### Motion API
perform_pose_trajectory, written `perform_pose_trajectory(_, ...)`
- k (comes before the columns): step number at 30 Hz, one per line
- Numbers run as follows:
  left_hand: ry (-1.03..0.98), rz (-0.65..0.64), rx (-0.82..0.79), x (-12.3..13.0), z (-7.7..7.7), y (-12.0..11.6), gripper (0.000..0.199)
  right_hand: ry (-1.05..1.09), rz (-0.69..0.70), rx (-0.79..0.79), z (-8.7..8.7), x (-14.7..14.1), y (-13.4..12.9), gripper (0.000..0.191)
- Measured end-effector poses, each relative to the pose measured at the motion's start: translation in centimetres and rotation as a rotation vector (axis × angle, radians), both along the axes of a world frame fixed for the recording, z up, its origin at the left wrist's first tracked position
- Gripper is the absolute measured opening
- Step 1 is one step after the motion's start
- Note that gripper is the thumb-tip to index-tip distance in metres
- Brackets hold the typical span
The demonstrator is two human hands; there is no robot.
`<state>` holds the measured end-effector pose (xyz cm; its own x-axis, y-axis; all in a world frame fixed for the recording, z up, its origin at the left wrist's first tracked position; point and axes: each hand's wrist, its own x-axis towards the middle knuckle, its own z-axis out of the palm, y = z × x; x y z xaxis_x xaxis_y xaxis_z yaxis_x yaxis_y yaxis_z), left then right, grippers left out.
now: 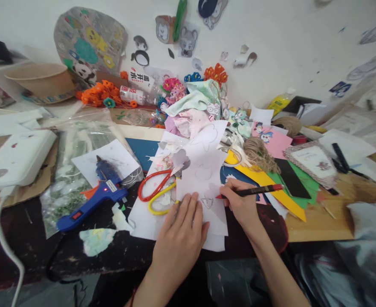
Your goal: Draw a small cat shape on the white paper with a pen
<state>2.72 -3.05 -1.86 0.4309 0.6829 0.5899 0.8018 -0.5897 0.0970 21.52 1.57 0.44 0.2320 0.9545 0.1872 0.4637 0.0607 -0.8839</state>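
My left hand lies flat on a sheet of white paper, fingers stretched out and side by side. My right hand is closed around a dark pencil with red at both ends. Its point is at the paper, close to a small grey outline drawing. Further up the sheet are a rounded outline and a larger curved one. Just left of the paper lie scissors with one red handle loop and one yellow loop; their blades are hidden.
A blue glue gun with a lit red light rests at left, beside a plastic bag. Fabric scraps and a twine bundle are piled behind. A white device has a cable. A person's sleeve shows at right.
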Motion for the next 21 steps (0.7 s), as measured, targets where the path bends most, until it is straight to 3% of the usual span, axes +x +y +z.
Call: perform_pose_trajectory(21, -0.013, -0.005, 0.005, -0.05, 0.06, -0.06, 0.035, -0.013, -0.028, 0.013, -0.22, 0.15, -0.14, 0.037)
